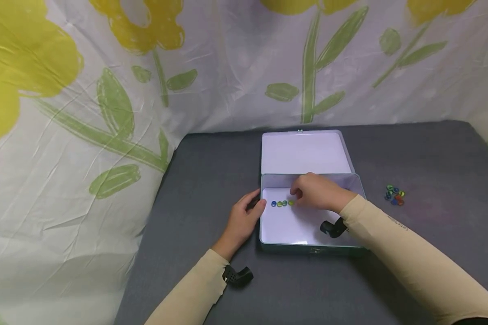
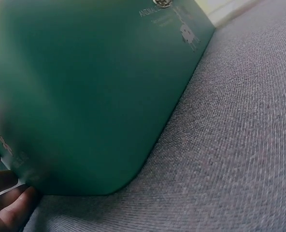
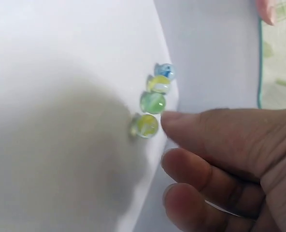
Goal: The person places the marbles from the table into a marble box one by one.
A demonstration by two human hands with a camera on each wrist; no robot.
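Observation:
A hinged green tin box (image 1: 301, 230) with a white inside lies with its lid (image 1: 307, 151) folded back. My left hand (image 1: 241, 217) holds its left wall, thumb over the rim; in the left wrist view the fingers (image 2: 18, 205) touch the green outside near a corner. Inside, a short row of glass marbles runs from a blue one (image 3: 165, 71) past a yellow one (image 3: 159, 84) and a green one (image 3: 153, 103) to a yellow-green one (image 3: 147, 125). Over that end hovers my right hand (image 1: 319, 192), its thumb tip beside the yellow-green marble and no marble visible between its fingers.
A cluster of several blue, green and red marbles (image 1: 394, 195) lies on the dark grey cloth (image 1: 431, 162) right of the box. Behind the table hangs a white curtain (image 1: 236, 90) with yellow flowers. My right forearm crosses the box's right wall.

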